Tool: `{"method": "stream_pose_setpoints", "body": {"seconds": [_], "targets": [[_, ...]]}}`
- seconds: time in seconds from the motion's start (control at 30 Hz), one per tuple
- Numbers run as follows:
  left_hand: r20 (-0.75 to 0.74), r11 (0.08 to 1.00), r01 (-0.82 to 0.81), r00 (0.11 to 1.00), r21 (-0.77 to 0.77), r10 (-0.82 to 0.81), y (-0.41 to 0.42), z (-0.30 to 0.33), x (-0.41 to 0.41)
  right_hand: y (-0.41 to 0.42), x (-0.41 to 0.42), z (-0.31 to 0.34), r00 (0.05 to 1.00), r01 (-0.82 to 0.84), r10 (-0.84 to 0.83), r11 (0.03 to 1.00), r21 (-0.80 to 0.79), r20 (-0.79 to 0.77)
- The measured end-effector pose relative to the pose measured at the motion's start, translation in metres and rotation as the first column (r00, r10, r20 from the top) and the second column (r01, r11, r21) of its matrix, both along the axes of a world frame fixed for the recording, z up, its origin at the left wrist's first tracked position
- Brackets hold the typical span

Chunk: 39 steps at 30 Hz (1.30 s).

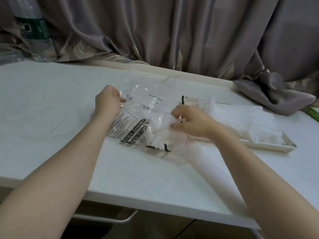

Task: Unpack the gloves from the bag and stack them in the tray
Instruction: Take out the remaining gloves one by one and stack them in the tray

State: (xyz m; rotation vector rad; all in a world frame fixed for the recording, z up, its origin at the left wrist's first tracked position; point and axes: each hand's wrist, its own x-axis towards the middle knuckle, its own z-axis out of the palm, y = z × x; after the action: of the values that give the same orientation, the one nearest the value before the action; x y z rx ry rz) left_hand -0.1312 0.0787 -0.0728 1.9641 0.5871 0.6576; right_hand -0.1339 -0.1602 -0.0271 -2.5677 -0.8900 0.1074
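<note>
Now my left hand (107,100) pinches the far left edge of the clear plastic bag (138,114), fingers curled round the crinkled film. The bag lies flat on the white table (51,94), with black printed text and boxes on the end nearest me. My right hand (189,122) is at the bag's right side, its fingers curled into thin white plastic there; I take that to be a glove (164,133) at the bag's mouth, though the film and the glove blur together and I cannot tell exactly where one ends and the other begins. More white gloves show through the bag near its printed end.

Just right of the bag, partly behind my right hand, sits the cream tray (269,145), long and shallow, its near rim showing. Translucent white gloves (241,116) already lie in it, spread along its length, with some bunched up at the end beside the bag.

Beyond the bag, along the far edge of the table, hangs a grey curtain (172,31) with a leaf pattern low down, and a fold of it spills onto the table past the tray. Far left of the bag, against the curtain, stands a clear water bottle (32,30) with a green label. Right of the tray, at the picture's edge, a green strip (311,112) shows; I cannot tell what it is. Below the table edge nearest me there is a metal drawer handle (110,219).
</note>
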Motion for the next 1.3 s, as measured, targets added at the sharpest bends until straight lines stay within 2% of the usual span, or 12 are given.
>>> {"method": "stream_pose_setpoints", "body": {"seconds": [0.07, 0.17, 0.23, 0.33, 0.43, 0.53, 0.7, 0.87, 0.97, 1.03, 1.2, 1.3], "targets": [[-0.122, 0.991, -0.031, 0.991, 0.127, 0.047, 0.002, -0.004, 0.001, -0.018, -0.002, 0.000, 0.973, 0.010, 0.001, 0.999, 0.046, -0.231], [-0.244, 0.968, -0.079, 0.960, 0.239, 0.139, -0.011, 0.007, -0.004, -0.021, -0.004, -0.013, 0.958, 0.050, 0.012, 0.977, 0.208, -0.288], [0.071, 0.916, -0.048, 0.997, 0.397, 0.022, -0.033, 0.022, -0.013, -0.015, -0.005, -0.019, 0.960, 0.137, -0.024, 0.910, 0.392, -0.278], [0.375, 0.743, 0.050, 0.839, 0.667, -0.393, -0.065, 0.036, -0.031, -0.007, -0.004, -0.018, 0.938, 0.277, -0.060, 0.724, 0.632, -0.342], [0.177, 0.444, 0.216, 0.703, 0.870, -0.689, -0.084, 0.026, -0.043, -0.019, 0.002, -0.013, 0.920, 0.338, -0.009, 0.522, 0.783, -0.391], [-0.142, 0.223, 0.401, 0.703, 0.889, -0.697, -0.081, 0.004, -0.041, -0.036, 0.007, -0.011, 0.904, 0.353, 0.099, 0.373, 0.858, -0.415], [-0.457, 0.279, 0.600, 0.774, 0.749, -0.438, -0.078, -0.003, -0.033, -0.052, 0.010, -0.006, 0.815, 0.535, 0.150, 0.171, 0.827, -0.559], [-0.468, 0.416, 0.531, 0.847, 0.738, -0.251, -0.076, 0.002, -0.031, -0.058, 0.012, -0.002, 0.684, 0.687, 0.402, -0.072, 0.723, -0.609], [-0.220, 0.603, 0.417, 0.901, 0.680, -0.375, -0.089, 0.012, -0.036, -0.054, 0.012, -0.006, 0.626, 0.720, 0.464, -0.037, 0.693, -0.626], [-0.092, 0.689, 0.475, 0.852, 0.547, -0.515, -0.107, 0.026, -0.045, -0.052, 0.011, -0.009, 0.613, 0.718, 0.515, -0.046, 0.695, -0.599], [-0.188, 0.611, 0.791, 0.605, 0.031, -0.774, -0.136, 0.043, -0.047, -0.051, -0.003, -0.005, 0.554, 0.644, 0.702, -0.022, 0.764, -0.447], [-0.197, 0.526, 0.845, 0.502, -0.093, -0.842, -0.138, 0.041, -0.051, -0.058, -0.011, 0.011, 0.612, 0.509, 0.718, -0.037, 0.860, -0.331]]}}
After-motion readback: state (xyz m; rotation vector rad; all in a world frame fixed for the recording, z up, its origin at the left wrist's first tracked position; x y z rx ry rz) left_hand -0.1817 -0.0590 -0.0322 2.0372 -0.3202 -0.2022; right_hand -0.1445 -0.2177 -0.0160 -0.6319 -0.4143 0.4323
